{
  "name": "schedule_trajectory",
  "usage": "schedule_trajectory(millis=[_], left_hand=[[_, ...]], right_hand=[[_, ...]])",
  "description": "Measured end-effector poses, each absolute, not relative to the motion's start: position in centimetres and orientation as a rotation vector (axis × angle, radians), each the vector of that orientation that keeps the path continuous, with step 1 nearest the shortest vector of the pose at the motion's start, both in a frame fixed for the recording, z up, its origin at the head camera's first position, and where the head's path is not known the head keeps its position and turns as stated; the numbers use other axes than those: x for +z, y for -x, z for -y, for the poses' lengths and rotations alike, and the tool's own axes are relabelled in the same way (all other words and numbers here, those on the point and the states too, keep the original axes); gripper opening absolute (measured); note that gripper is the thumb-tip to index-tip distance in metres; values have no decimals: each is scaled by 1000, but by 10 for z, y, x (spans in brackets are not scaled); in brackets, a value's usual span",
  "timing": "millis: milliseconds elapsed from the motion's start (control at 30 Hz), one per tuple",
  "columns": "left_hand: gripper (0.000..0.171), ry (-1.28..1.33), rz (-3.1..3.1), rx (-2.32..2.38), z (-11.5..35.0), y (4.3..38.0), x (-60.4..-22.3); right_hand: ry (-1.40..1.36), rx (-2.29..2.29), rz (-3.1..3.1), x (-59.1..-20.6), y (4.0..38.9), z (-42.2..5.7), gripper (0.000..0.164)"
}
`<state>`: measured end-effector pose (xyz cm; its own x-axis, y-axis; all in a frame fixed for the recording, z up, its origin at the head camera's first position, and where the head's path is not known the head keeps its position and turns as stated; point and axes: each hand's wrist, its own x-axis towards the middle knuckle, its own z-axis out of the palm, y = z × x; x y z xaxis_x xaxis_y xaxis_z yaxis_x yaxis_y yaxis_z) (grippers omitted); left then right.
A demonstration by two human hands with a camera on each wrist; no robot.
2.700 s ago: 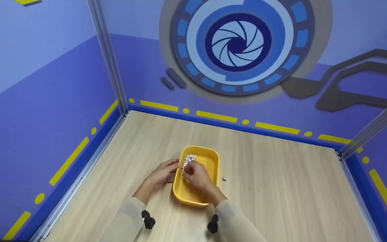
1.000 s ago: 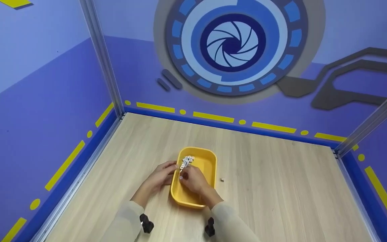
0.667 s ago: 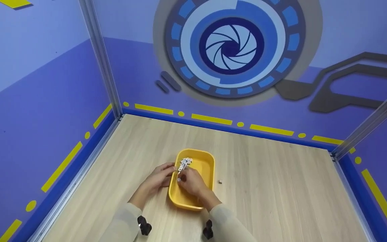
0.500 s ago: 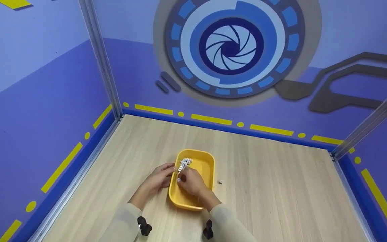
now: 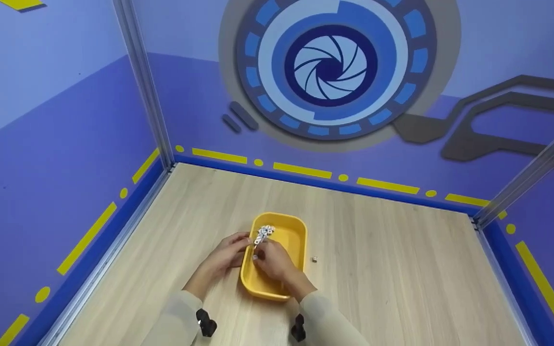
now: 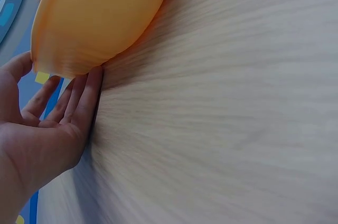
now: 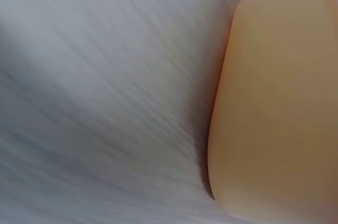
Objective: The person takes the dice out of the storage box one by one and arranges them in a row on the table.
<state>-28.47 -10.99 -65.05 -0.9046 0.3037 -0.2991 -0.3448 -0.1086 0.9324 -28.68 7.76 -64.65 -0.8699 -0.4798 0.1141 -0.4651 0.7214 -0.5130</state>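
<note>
A yellow tray (image 5: 297, 283) stands on the table in the head view. Against its left inner wall lies a heap of small white dice (image 5: 264, 232). My left hand (image 5: 225, 251) holds the tray's left side. In the left wrist view, that hand (image 6: 53, 123) has its thumb at the rim and its fingers against the lower wall. Inside the tray is my right hand (image 5: 274, 259), fingers curled, a white die (image 5: 255, 257) showing at its fingertips. The fingertips are partly hidden. The right wrist view shows mostly the tray's outer wall (image 7: 274, 108).
One loose die (image 5: 315, 259) lies on the wooden table (image 5: 383, 269), just right of the tray. Blue-purple panels (image 5: 190, 101) enclose the table at the back and both sides, with metal posts (image 5: 149, 91) at the corners.
Since the oldest frame, my right hand has drawn slightly toward me inside the tray, showing more of the dice heap. The head view shifted a little. Over the last half second, hardly anything moves.
</note>
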Motion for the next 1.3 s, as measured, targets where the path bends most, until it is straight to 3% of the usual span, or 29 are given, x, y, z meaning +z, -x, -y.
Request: schedule_trajectory(millis=[433,767,1300], left_hand=[[57,55,-1773,2084,103,283,-656],[55,22,-1768,2095,101,284,-656],[56,44,-1817,2093,106,280,-656]], right_hand=[[886,-863,-2776,-622,278,-93,12],[810,-1281,-2806,-585,274,-166,8],[464,-1254,-2932,-635,275,-252,12]])
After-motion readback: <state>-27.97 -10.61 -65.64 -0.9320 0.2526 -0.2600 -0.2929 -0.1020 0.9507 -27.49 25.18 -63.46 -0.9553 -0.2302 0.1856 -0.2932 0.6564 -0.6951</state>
